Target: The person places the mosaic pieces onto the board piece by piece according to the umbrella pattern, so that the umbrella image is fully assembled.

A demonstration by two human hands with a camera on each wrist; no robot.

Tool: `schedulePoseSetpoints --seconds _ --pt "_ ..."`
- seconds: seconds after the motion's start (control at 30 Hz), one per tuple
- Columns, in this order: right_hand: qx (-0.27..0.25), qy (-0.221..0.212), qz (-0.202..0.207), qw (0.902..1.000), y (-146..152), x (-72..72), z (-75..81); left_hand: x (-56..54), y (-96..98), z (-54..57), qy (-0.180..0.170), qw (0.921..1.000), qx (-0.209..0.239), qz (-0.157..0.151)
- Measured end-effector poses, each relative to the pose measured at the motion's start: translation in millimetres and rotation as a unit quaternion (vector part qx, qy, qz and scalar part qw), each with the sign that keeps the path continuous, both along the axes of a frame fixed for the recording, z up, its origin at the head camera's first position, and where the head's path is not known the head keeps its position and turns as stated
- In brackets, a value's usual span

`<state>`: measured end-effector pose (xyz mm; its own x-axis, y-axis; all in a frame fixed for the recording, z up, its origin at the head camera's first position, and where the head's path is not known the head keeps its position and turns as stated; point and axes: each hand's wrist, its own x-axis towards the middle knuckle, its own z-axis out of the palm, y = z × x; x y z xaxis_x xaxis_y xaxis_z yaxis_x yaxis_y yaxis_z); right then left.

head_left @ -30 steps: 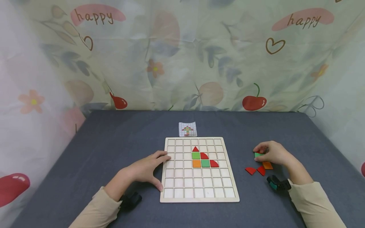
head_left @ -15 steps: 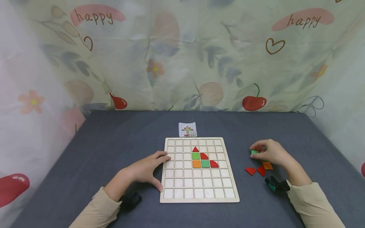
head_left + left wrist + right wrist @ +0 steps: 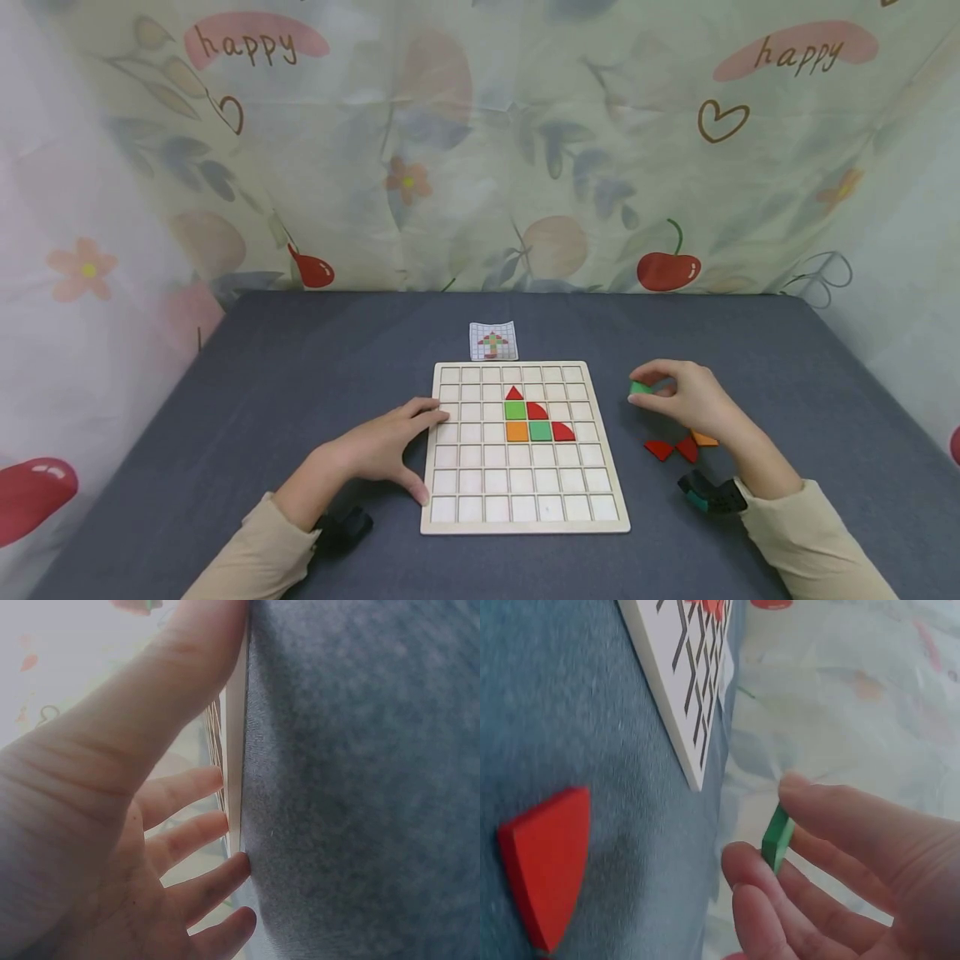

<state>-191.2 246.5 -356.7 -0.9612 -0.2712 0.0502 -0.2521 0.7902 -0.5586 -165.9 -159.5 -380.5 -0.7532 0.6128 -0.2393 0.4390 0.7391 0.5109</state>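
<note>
My right hand (image 3: pixel 686 396) pinches a green square tile (image 3: pixel 641 388) between thumb and fingers, to the right of the board and raised over the cloth. The right wrist view shows that green tile (image 3: pixel 777 836) edge-on at the fingertips. My left hand (image 3: pixel 378 446) rests along the left edge of the white gridded board (image 3: pixel 525 527), fingers spread, thumb at the lower corner. In the left wrist view the fingers (image 3: pixel 199 836) lie straight against the board's side. Several tiles sit in the grid: a red triangle (image 3: pixel 513 393), green squares (image 3: pixel 515 410), an orange square (image 3: pixel 517 431) and red quarter-rounds (image 3: pixel 563 432).
Two red quarter-round tiles (image 3: pixel 659 451) lie on the dark cloth right of the board, beside a partly covered orange tile (image 3: pixel 705 439). A small pattern card (image 3: pixel 493 342) lies just beyond the board's far edge. A printed curtain (image 3: pixel 480 167) hangs behind the table.
My right hand has lifted the green tile from the loose pieces and carried it left, toward the board. The left hand and the tiles in the grid stay where they were.
</note>
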Motion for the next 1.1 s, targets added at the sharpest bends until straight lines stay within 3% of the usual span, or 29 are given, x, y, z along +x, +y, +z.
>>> schedulePoseSetpoints --seconds 0.53,0.83,1.1 --pt "-0.023 0.042 0.038 0.9981 -29 8.0 0.3 -0.6 0.4 -0.8 -0.006 1.0 -0.002 0.005" --pt "-0.042 0.029 0.078 0.9956 -47 7.2 -0.6 -0.5 -0.7 -1.2 0.002 1.0 0.001 -0.003" --pt "-0.05 -0.003 0.085 0.9951 -66 6.9 -0.3 0.1 -1.0 0.0 0.002 1.0 0.004 -0.004"
